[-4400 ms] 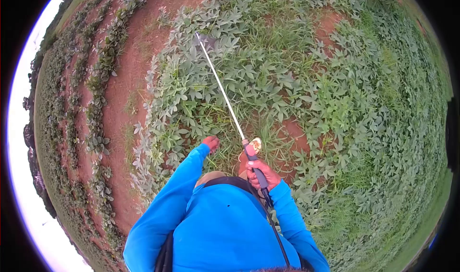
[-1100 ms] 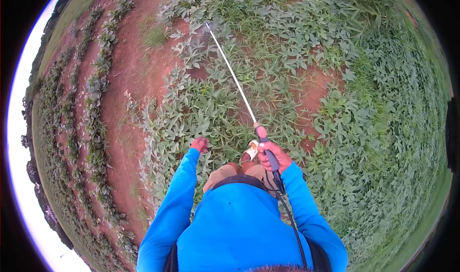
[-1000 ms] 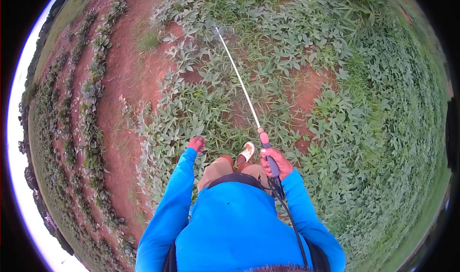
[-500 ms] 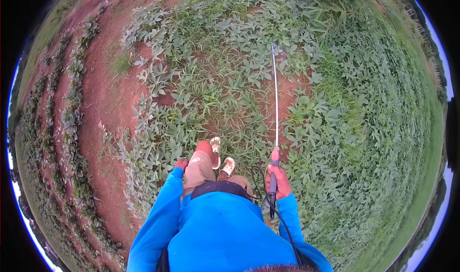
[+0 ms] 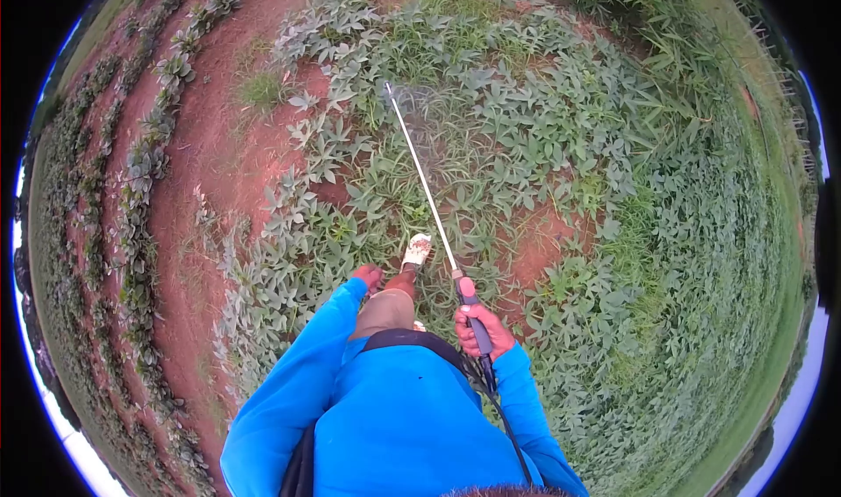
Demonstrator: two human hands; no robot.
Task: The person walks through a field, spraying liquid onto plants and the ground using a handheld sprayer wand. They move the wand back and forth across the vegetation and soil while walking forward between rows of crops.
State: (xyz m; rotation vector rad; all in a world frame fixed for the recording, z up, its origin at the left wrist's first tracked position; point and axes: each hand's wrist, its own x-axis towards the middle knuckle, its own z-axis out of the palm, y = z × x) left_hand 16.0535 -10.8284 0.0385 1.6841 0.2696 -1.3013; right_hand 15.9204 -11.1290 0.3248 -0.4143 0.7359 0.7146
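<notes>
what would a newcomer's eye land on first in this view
Probably the bright blue shirt, filling the bottom centre against green and red-brown ground. Next comes the long pale wand, slanting up and left from the right hand, with what looks like fine mist near its tip. A pale shoe also stands out among the greenery, just left of the wand.
</notes>
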